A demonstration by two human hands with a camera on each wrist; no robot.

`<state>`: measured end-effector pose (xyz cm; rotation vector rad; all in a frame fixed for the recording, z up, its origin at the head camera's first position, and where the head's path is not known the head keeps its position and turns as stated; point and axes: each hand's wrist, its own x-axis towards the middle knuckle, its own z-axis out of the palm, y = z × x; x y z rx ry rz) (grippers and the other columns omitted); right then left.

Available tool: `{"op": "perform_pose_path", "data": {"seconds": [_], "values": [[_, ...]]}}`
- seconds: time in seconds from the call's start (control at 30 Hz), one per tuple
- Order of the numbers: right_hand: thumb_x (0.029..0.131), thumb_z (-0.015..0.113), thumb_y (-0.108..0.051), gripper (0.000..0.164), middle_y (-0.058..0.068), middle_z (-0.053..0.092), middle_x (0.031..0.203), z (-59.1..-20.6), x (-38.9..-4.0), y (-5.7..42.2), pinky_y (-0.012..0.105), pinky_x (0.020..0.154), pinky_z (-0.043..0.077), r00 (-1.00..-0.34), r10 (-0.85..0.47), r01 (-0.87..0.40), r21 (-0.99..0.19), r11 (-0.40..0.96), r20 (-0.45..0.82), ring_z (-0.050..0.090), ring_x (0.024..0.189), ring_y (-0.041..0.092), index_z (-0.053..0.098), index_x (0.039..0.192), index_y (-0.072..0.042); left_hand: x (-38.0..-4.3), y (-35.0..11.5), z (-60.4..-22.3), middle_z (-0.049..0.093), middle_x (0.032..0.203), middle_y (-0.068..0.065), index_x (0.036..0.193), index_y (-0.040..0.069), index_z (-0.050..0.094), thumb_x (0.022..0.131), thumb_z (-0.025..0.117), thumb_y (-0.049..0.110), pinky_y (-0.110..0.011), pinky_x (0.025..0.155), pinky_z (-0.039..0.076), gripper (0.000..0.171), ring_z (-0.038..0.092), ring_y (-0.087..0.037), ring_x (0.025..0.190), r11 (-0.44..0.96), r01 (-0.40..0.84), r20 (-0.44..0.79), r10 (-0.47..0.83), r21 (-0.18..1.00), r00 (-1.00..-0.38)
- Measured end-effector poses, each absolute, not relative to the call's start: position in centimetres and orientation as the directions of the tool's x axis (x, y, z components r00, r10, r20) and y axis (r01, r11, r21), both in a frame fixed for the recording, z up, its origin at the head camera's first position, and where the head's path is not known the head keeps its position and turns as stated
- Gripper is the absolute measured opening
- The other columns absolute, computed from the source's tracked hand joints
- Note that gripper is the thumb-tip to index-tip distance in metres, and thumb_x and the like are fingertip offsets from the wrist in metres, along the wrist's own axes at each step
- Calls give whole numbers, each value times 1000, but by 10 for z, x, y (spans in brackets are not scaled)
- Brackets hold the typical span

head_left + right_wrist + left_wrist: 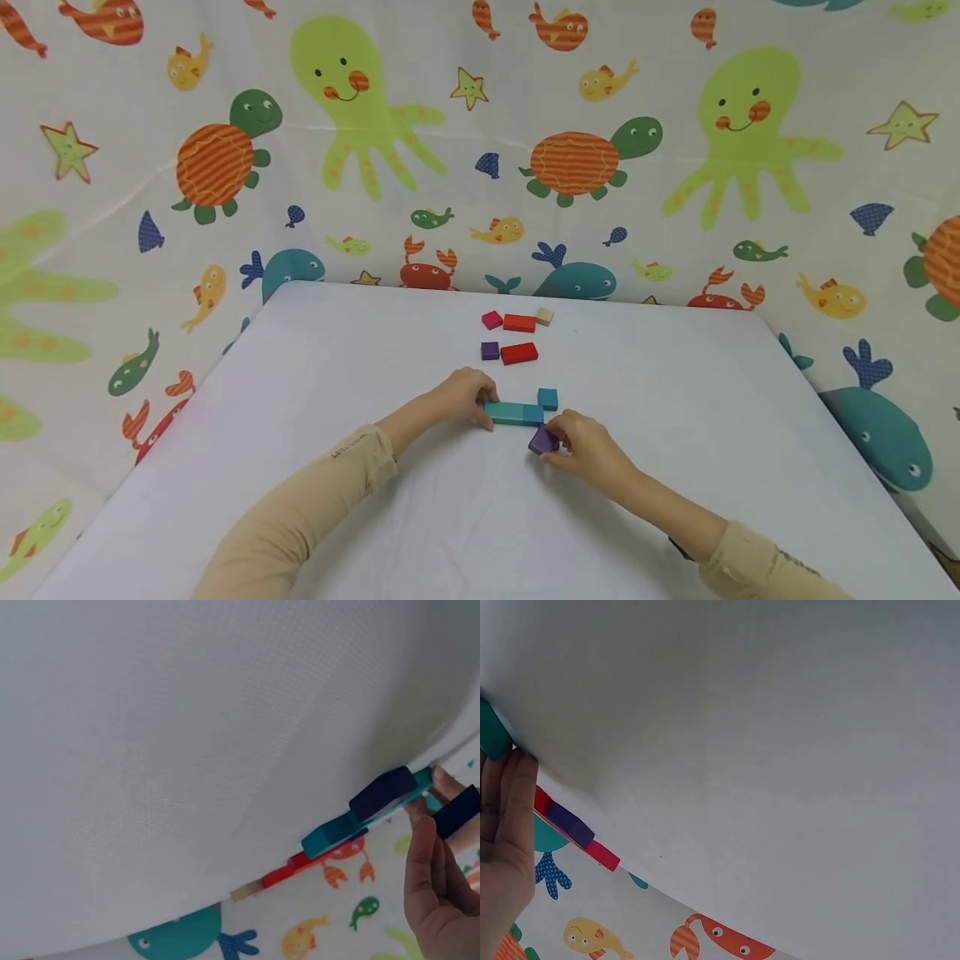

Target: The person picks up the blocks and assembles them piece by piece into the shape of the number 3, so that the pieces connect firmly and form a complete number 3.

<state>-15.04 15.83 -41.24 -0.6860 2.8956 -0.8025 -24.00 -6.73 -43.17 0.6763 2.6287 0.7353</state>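
In the head view my left hand (463, 395) grips the left end of a long teal block (504, 412), thumb on the near side and fingers on the far side. A square blue block (533, 415) adjoins its right end. Behind that one lies a teal-blue square block (547, 398). My right hand (592, 450) pinches a tilted purple block (543, 441) just in front of the blue one; whether it touches the table I cannot tell. The left wrist view catches the teal block (491, 731) at my left fingertips. Dark blocks show near my right hand (439, 900) in the right wrist view.
Farther back on the white table (360, 350) lie a purple block (490, 351) beside a red block (519, 354). Behind them sit a pink block (492, 320), another red block (519, 323) and a beige block (544, 317). A sea-animal curtain (480, 117) hangs behind the table.
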Motion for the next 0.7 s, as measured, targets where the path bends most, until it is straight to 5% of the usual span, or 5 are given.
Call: {"op": "perform_pose_path", "data": {"seconds": [0.7], "values": [[70, 80, -5, 29, 2, 56, 80, -425, -133, 153, 20, 61, 47, -914, -405, -355, -536, 766, 27, 50, 72, 12, 60, 89, 0, -242, -67, -432, 67, 83, 0, 95, 8, 70, 71, 83, 19, -21, 71, 49, 29, 53, -12, 74, 761, 329, -200, 509, 559, -837]]}}
